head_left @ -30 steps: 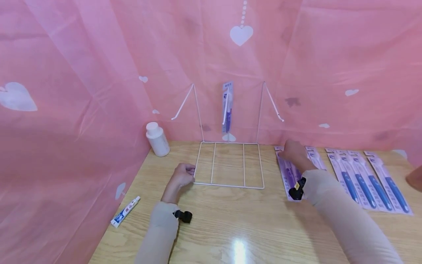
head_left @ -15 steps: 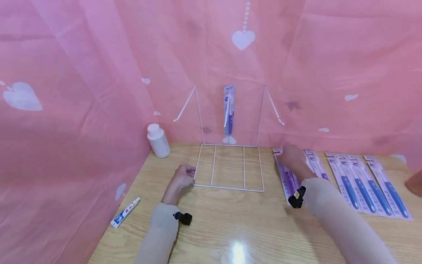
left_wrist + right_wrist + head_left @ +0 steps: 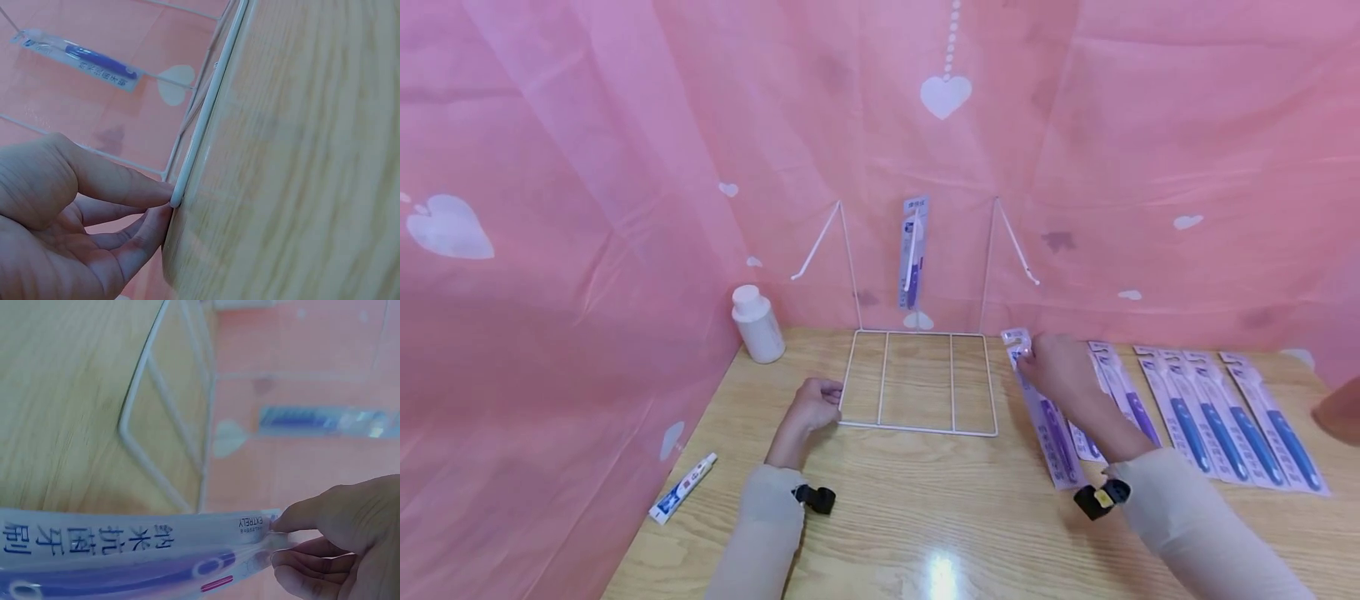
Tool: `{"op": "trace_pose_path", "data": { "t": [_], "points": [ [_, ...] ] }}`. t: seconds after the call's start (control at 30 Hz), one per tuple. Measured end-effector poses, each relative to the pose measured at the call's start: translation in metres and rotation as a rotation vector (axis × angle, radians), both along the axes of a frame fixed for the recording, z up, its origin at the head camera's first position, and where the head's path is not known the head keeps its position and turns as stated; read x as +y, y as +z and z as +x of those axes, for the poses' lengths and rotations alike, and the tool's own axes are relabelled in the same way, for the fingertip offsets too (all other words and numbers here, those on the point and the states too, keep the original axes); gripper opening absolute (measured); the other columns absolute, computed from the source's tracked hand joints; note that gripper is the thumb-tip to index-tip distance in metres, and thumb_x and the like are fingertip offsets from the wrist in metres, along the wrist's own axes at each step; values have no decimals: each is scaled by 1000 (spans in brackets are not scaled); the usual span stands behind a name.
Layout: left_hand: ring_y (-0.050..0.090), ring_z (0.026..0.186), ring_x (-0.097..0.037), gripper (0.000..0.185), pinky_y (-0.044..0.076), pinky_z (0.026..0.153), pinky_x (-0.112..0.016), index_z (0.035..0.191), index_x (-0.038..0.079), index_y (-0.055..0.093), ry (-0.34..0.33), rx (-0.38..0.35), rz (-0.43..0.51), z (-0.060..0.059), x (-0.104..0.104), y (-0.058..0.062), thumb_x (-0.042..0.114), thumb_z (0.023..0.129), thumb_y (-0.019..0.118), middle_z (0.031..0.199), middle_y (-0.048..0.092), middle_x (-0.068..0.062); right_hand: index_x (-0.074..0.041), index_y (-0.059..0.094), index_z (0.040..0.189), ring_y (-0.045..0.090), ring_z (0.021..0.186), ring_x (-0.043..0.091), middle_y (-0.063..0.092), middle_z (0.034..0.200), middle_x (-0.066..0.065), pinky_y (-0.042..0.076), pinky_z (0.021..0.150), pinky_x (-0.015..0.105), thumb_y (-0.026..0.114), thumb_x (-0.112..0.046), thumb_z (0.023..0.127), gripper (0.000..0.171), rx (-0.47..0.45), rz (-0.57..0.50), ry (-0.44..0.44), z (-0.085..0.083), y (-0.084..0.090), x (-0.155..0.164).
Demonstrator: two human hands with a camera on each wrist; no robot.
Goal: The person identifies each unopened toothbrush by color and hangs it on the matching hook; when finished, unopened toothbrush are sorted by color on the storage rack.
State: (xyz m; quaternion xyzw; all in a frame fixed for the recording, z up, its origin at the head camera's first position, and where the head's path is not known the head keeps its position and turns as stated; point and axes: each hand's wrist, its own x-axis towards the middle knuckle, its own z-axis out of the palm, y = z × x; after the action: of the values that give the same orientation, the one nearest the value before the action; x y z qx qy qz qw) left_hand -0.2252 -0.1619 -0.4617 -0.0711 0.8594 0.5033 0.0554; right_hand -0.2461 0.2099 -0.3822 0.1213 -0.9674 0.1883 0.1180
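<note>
My left hand (image 3: 811,405) pinches the front left corner of a white wire display rack (image 3: 917,428); the left wrist view shows thumb and fingertips at the wire (image 3: 199,134). Between thumb and fingers, my right hand (image 3: 1063,375) holds a packaged purple toothbrush (image 3: 119,550) near the top of its pack. This pack slants right of the rack's base, its lower end toward me. Another packaged purple toothbrush (image 3: 913,254) hangs on the rack's middle hook. More purple toothbrush packs (image 3: 1123,392) lie beside and partly behind my right hand and forearm.
Several packaged blue toothbrushes (image 3: 1232,421) lie in a row at the right. A white bottle (image 3: 758,325) stands behind left of the rack, and a toothpaste tube (image 3: 682,488) lies at the table's left edge. A pink heart-patterned cloth (image 3: 625,167) hangs behind the table.
My right hand has lifted the purple toothbrush pack out of the row and drawn it slightly left and toward me. My left hand stays at the rack's corner.
</note>
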Motion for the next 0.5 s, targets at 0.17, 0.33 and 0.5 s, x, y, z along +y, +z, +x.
{"op": "trace_pose_path", "data": {
  "t": [0.17, 0.33, 0.5],
  "points": [
    [59, 96, -27, 60, 54, 81, -32, 122, -10, 63, -2, 13, -14, 0, -1, -1, -23, 63, 61, 102, 64, -15, -11, 42, 58, 38, 45, 15, 37, 50, -1, 29, 43, 29, 62, -7, 84, 33, 162, -37, 62, 25, 16, -15],
    [59, 95, -28, 61, 54, 80, -32, 121, -12, 62, -9, 27, -6, 0, -2, -3, -23, 62, 61, 101, 64, -16, -5, 58, 70, 42, 46, 14, 48, 56, 1, 33, 41, 28, 67, -11, 86, 20, 252, -118, 102, 46, 34, -28],
    [60, 94, -28, 61, 54, 78, -32, 121, -12, 63, -8, 24, 7, 0, -1, -4, -23, 61, 62, 100, 64, -16, -4, 64, 78, 48, 49, 12, 59, 65, 4, 40, 41, 26, 69, -11, 85, 11, 282, -188, 138, 65, 54, -39]
  ]
}}
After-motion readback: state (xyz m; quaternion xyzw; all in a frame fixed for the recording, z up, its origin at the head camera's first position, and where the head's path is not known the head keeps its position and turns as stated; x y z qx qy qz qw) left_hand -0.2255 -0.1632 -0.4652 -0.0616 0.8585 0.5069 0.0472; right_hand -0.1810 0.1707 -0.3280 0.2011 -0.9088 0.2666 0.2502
